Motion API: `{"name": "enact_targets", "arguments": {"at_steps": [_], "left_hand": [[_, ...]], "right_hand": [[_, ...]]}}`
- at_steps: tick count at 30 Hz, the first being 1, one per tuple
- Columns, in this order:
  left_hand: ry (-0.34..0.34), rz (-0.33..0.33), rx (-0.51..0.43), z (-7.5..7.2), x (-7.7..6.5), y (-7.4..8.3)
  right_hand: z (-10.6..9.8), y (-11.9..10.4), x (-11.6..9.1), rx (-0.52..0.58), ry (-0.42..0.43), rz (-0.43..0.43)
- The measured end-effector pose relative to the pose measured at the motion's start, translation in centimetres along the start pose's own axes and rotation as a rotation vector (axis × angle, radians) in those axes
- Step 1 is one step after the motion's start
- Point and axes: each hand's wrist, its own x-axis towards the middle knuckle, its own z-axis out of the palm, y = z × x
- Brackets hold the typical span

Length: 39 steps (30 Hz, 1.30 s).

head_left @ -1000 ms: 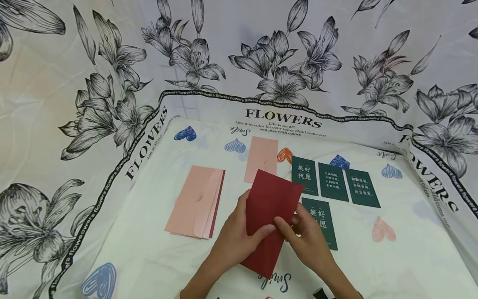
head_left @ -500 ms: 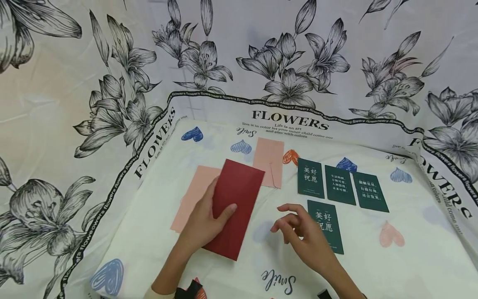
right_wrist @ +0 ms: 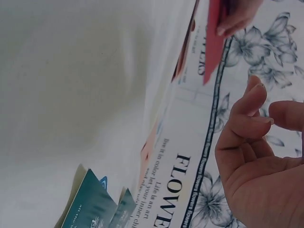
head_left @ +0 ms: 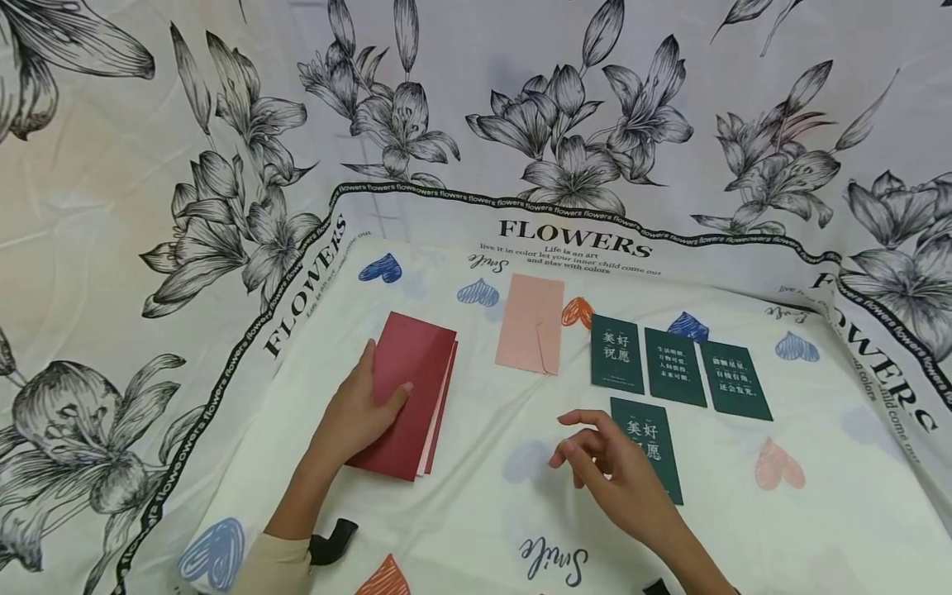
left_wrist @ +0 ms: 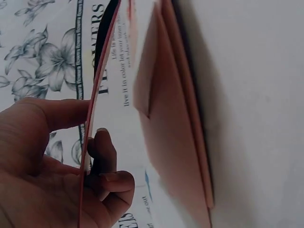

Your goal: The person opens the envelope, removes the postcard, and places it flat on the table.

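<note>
My left hand point(head_left: 357, 421) holds a red envelope point(head_left: 409, 364) at the left of the table, with the thumb on its top face and the fingers beneath. Under it lies a small stack of pink envelopes point(left_wrist: 173, 137), mostly covered in the head view; the left wrist view shows a gap between the red envelope and the stack. My right hand point(head_left: 621, 475) is raised over the table with nothing in it, fingers loosely bent. It is nearest a dark green card point(head_left: 658, 430) with white lettering, and overlaps part of it in the head view.
A single pink envelope point(head_left: 531, 322) lies at the back middle. Right of it is a row of three green cards point(head_left: 674, 368) with white characters. The white cloth point(head_left: 506, 512) is printed with hearts and words, and a flowered cloth point(head_left: 416, 124) rises behind.
A second ago both hands held the red envelope at the middle. The right hand has let go, and the left has carried the envelope leftward over the pink stack.
</note>
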Motion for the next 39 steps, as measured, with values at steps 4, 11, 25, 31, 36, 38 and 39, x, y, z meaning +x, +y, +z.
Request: {"name": "enact_targets", "arguments": {"at_steps": [4, 11, 25, 31, 36, 38, 39], "left_hand": [[-0.012, 0.011, 0.067, 0.6, 0.6, -0.7], [0.009, -0.014, 0.21, 1.5, 1.1, -1.1], [0.167, 0.005, 0.45, 2.5, 0.7, -0.9], [0.217, 0.062, 0.428, 2.7, 0.6, -0.4], [0.243, 0.119, 0.345, 3.2, -0.1, 0.7], [0.254, 0.147, 0.307, 3.6, -0.5, 1.3], [0.257, 0.158, 0.288, 3.8, -0.7, 1.7]], "right_hand": [[-0.3, 0.3, 0.0, -0.015, -0.002, -0.009], [-0.5, 0.8, 0.1, -0.024, -0.017, -0.015], [-1.0, 0.6, 1.5, -0.175, -0.065, -0.002], [-1.9, 1.0, 4.4, -0.247, -0.021, -0.044], [-2.4, 2.2, 8.9, -0.382, 0.043, -0.015], [-2.3, 2.8, 10.9, -0.436, 0.05, 0.025], [-2.2, 3.1, 12.0, -0.454, 0.053, 0.048]]}}
